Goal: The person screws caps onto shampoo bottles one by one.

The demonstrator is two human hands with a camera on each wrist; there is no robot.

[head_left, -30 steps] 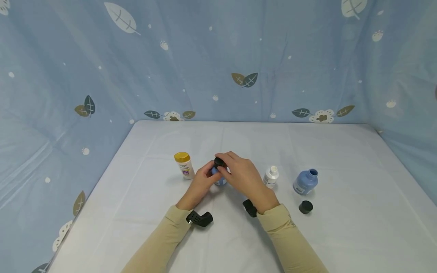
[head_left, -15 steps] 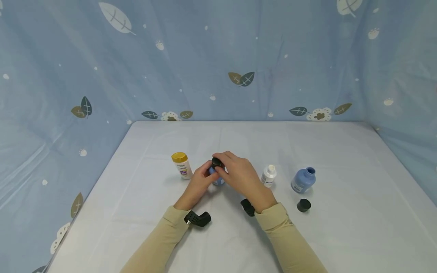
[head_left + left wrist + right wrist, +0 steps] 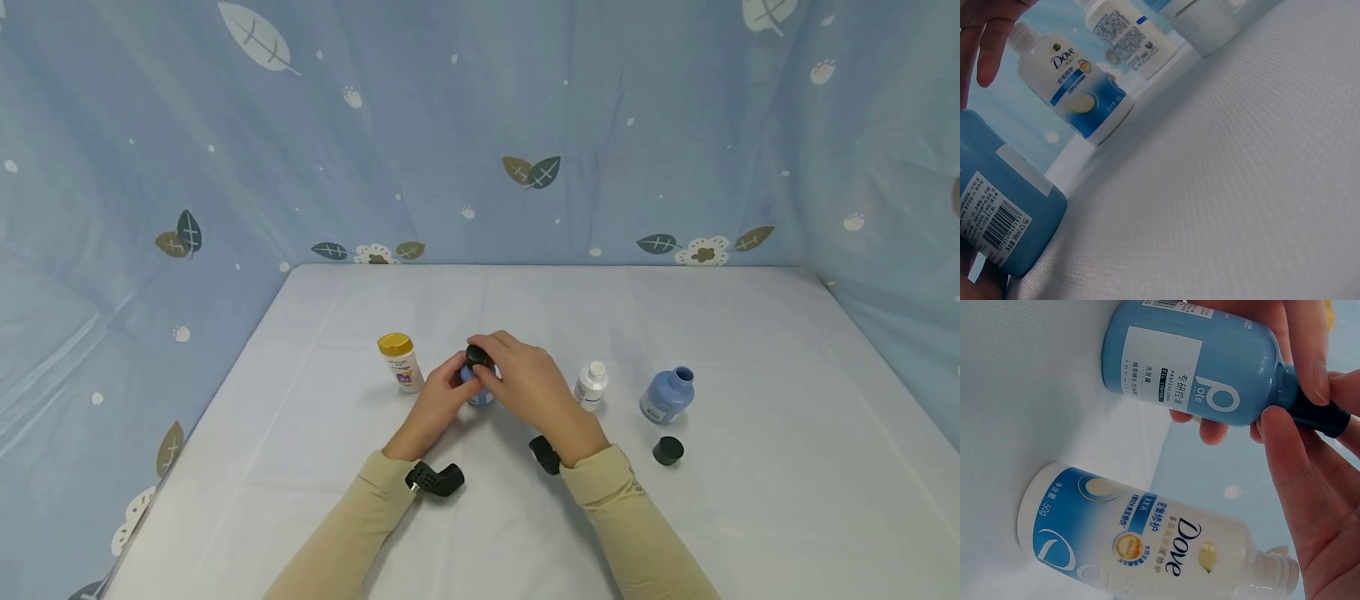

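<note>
My left hand (image 3: 438,400) grips a blue shampoo bottle (image 3: 1179,362) around its body. The bottle stands on the white cloth, its label showing in the right wrist view and its barcode side in the left wrist view. My right hand (image 3: 528,383) pinches the black cap (image 3: 477,357) at the bottle's neck, thumb on one side and fingers on the other. Beside them stands a white Dove bottle (image 3: 1147,531) with a bare threaded neck. To the left of my left hand is a white bottle with a yellow cap (image 3: 401,362).
Right of my right hand, a second blue bottle (image 3: 667,397) stands with its mouth uncovered. A loose black cap (image 3: 667,451) lies in front of it. Behind the Dove bottle in the left wrist view is another white bottle (image 3: 1129,37). A blue patterned curtain (image 3: 480,125) hangs behind the table.
The head view has shifted slightly. Both hands keep their hold on the blue bottle and its black cap, with hardly any visible movement.
</note>
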